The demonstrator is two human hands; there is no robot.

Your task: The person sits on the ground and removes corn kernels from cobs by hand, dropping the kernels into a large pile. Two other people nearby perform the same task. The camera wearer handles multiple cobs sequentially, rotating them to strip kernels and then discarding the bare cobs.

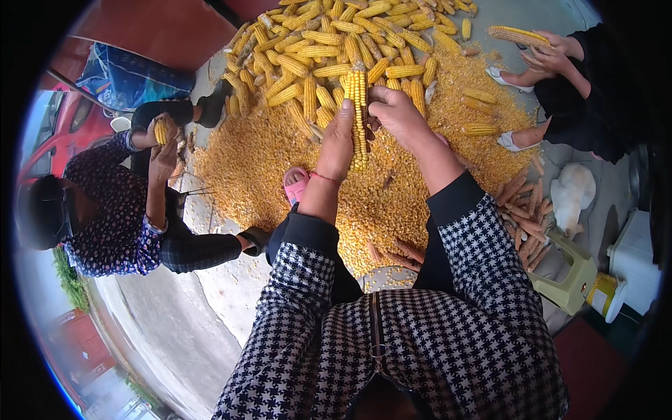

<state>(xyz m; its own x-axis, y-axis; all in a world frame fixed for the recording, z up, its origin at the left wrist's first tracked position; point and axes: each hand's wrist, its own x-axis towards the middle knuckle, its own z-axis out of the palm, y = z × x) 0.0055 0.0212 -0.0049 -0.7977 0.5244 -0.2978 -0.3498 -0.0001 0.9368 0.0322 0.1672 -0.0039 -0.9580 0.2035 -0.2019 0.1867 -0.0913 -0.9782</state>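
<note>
My left hand [337, 142] grips a yellow ear of dried corn [357, 121] upright before me, its thumb along the kernels. At the ear's right side is my right hand [396, 113], fingers curled against it; whether they also hold the ear cannot be told, as the fingertips are partly hidden. A strip near that side shows gaps in the kernel rows. Under both hands spreads a broad layer of loose corn kernels [388, 194]. Beyond them rises a heap of whole corn ears [320, 51], some with dry husk bits.
A person [115, 194] on the left holds an ear; another person's hands [551, 52] at upper right hold a partly bare ear. Bare cobs [525, 210] lie at right near a white cat [572, 197], a green plastic stool [569, 273] and a yellow bucket [604, 294].
</note>
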